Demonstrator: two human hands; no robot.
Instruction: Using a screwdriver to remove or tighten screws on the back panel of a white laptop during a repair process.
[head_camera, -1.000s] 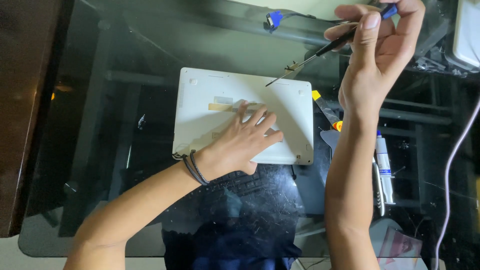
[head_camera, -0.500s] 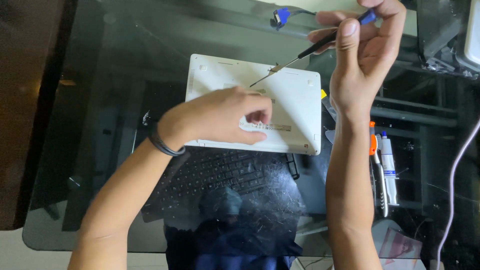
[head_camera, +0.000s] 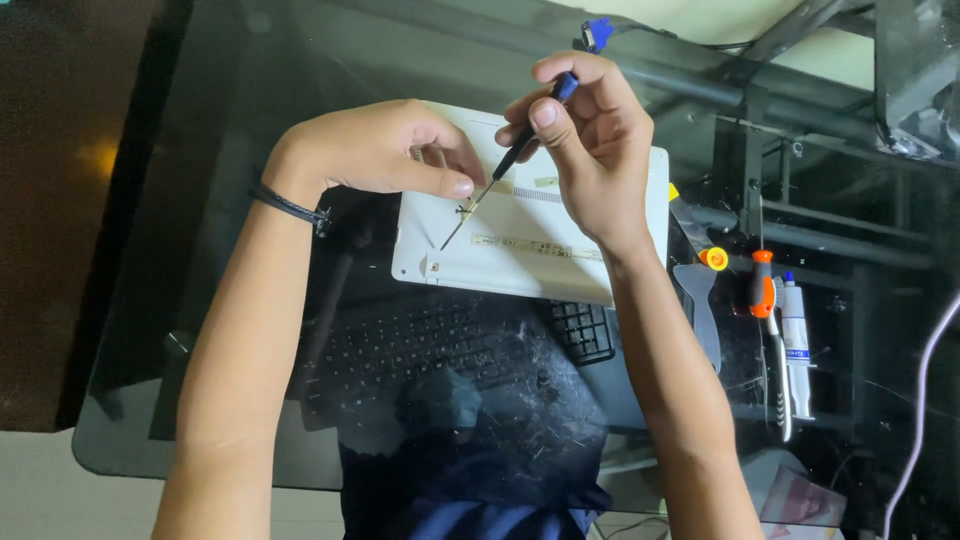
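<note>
A white laptop base (head_camera: 560, 250) lies underside up on a dark glass desk (head_camera: 180, 300). My right hand (head_camera: 590, 150) grips a slim screwdriver (head_camera: 500, 175) with a blue cap, its tip angled down-left onto the white panel. My left hand (head_camera: 375, 150) rests on the panel's left part, thumb and fingertips pinched right beside the screwdriver shaft, possibly on a tiny screw too small to make out. A black band circles the left wrist.
A black keyboard (head_camera: 450, 340) shows beneath the glass. To the right lie an orange-handled screwdriver (head_camera: 765, 290), a white tube (head_camera: 797, 340), a grey tool with an orange knob (head_camera: 705, 300) and a pink cable (head_camera: 925, 400). A blue connector (head_camera: 597, 30) sits at the far edge.
My right hand has come down from the upper right, bringing the screwdriver tip onto the panel. My left hand lifted from lying flat and now pinches beside the tip.
</note>
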